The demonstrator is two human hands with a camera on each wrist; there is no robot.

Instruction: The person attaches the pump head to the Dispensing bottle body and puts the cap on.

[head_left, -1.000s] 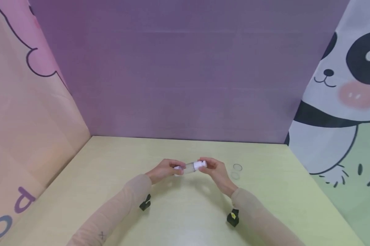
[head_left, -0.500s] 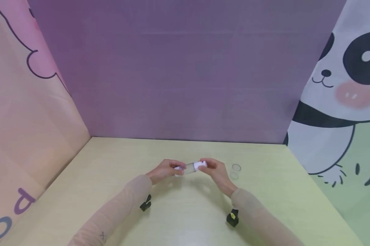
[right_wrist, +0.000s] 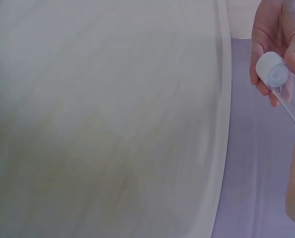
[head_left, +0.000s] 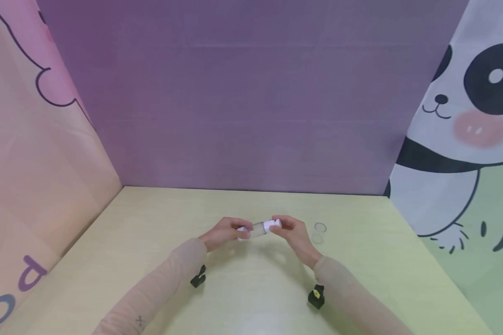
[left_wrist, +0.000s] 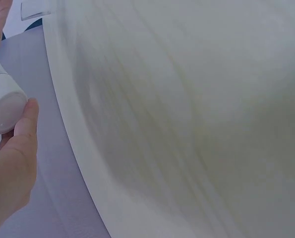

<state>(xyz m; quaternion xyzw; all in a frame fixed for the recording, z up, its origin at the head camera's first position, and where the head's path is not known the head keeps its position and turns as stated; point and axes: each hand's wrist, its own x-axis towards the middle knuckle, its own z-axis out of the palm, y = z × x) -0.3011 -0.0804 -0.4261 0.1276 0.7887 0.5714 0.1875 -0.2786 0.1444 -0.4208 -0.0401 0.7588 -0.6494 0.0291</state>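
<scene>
Both hands hold a small clear cylindrical bottle (head_left: 257,229) with white ends, tilted above the table. My left hand (head_left: 223,232) grips its white base (left_wrist: 6,108) between thumb and fingers. At the other end, my right hand (head_left: 294,233) pinches the white top (head_left: 271,225), which looks like a pump head. Through the bottle's clear wall (right_wrist: 289,101), the inside of the base shows in the right wrist view. The right hand's fingertips are cut off by that view's edge.
A clear cylindrical piece (head_left: 319,233), perhaps a cap, lies on the pale table (head_left: 251,298) to the right of my right hand. A purple panel (head_left: 251,107) closes off the back, with printed panels at both sides. Black wrist mounts (head_left: 316,297) hang under the sleeves.
The hands and the bottle keep practically the same pose. Only the head view has shifted very slightly.
</scene>
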